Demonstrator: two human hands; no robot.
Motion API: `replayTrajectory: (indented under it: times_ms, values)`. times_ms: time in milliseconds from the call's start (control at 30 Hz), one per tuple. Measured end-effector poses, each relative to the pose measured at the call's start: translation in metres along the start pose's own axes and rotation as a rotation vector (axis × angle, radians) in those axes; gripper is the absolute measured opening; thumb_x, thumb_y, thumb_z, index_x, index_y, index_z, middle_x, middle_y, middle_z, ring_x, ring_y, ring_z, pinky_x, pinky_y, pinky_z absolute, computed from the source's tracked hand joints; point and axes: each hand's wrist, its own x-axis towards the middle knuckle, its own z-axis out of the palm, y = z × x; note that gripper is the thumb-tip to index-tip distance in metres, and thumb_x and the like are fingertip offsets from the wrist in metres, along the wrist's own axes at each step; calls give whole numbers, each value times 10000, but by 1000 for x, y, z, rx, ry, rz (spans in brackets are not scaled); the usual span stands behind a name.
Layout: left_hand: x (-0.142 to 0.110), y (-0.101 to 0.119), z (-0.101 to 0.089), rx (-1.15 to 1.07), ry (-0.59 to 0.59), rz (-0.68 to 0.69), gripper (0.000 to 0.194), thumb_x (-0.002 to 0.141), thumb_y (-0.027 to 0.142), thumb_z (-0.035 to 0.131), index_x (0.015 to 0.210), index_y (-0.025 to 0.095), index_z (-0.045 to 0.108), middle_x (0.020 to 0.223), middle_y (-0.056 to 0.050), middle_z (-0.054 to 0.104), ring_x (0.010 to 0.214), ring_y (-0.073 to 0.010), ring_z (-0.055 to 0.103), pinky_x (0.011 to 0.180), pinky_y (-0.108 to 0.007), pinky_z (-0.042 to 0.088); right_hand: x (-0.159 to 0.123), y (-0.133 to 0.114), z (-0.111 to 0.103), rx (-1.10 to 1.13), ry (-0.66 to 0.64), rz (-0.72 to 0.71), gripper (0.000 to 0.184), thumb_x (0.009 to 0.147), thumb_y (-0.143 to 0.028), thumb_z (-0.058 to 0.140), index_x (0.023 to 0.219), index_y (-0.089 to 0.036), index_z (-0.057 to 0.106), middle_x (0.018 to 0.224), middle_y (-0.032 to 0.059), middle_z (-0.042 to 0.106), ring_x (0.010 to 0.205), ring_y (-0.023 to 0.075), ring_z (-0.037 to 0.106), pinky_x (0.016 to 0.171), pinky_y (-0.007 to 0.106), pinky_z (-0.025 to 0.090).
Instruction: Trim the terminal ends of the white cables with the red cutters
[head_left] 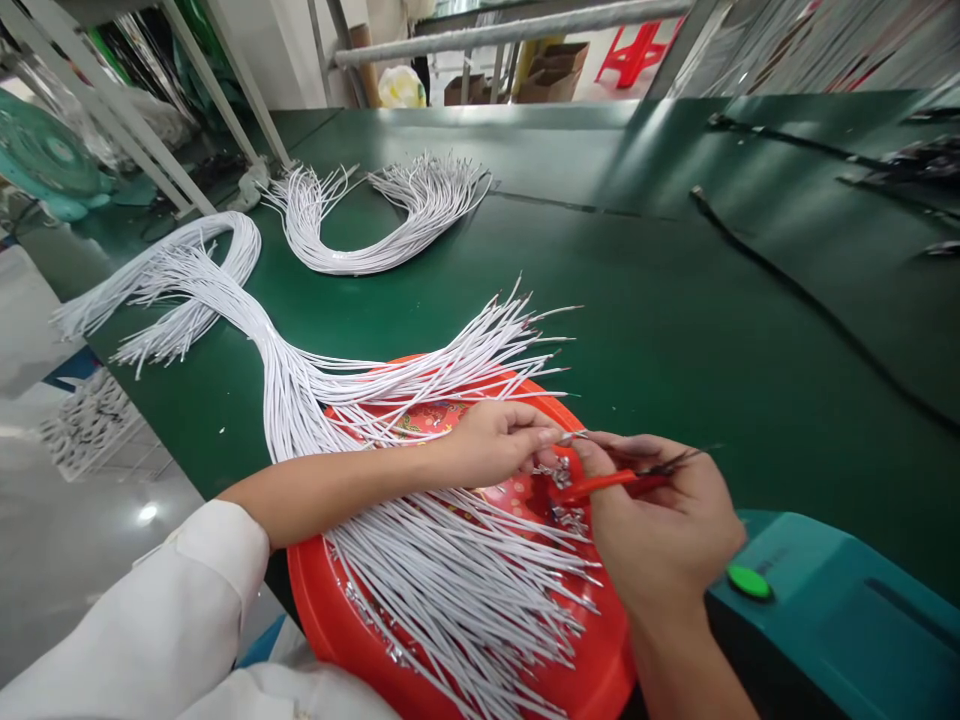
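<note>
My left hand (499, 440) reaches over a red basin (307, 590), its fingers closed in a pinch on the end of a white wire. Close by, my right hand (667, 510) is wrapped round small red-handled scissors (600, 485), whose dark blades point to the right. Its thumb and fingertip meet the left fingers at the wire tip; any tiny part there is too small to make out. White wires (450, 570) fan across the basin below my left forearm, and another bundle of white wires (277, 375) lies above it. Small silvery metal pieces (566, 515) sit between the hands.
More white wire bundles (360, 255) lie on the green table (600, 300) at the far left. A teal machine (840, 600) with a green button stands at the right. A black cable (810, 295) crosses the table's right side. Metal frame bars (510, 35) rise behind.
</note>
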Motion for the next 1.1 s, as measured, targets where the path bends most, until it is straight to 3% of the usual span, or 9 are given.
replayTrajectory:
  times_ms: [133,367,567,767,800,867,933,1100]
  values:
    - [0,-3,1,-53,4,21,120,798,218,572,761,103,570,610,20,573,469,-26,496,485,-158,410,-3,-1,2,24,22,17,229,690,-291,712,765,-204,514,747,-1,626,702,159,626,663,306,506]
    - [-2,-22,4,272,192,365,205,782,311,568,812,126,650,721,-34,656,626,-84,555,559,-187,429,-9,-3,2,-281,76,-62,226,701,-335,696,710,-197,517,764,35,658,620,148,580,624,291,451]
    - [-8,-13,4,579,261,553,199,786,260,512,689,134,632,637,-12,611,567,-70,483,547,-192,382,-11,-7,4,-50,53,-44,246,705,-280,693,703,-211,457,739,19,639,632,150,614,594,277,472]
    - [3,-13,-1,437,210,260,104,732,195,567,688,119,621,649,-8,621,601,-82,531,553,-190,402,-17,-8,3,-157,-75,-250,171,690,-256,711,722,-216,547,764,22,660,697,175,626,649,311,488]
    - [4,-13,-2,391,215,230,95,732,189,573,700,115,623,653,-8,623,599,-80,533,557,-191,408,-16,-7,4,-153,-99,-230,168,692,-262,711,706,-216,550,739,15,651,661,166,613,635,309,489]
    - [7,-11,-4,279,255,201,115,755,214,577,734,110,622,653,-8,619,566,-67,519,547,-191,413,-13,-7,5,-32,25,-121,181,703,-273,702,749,-213,538,750,3,624,653,155,600,647,313,491]
    - [8,-7,-5,163,266,174,148,780,246,579,760,104,614,650,-9,611,527,-52,500,523,-186,412,-9,-6,6,67,58,-21,201,703,-286,702,780,-213,531,752,-6,591,668,148,589,649,305,489]
    - [5,4,-5,-8,212,87,133,805,221,582,778,91,591,642,-2,600,465,-20,471,479,-159,403,-6,-4,6,36,-19,54,202,707,-324,680,778,-209,529,631,-50,495,547,111,519,562,264,453]
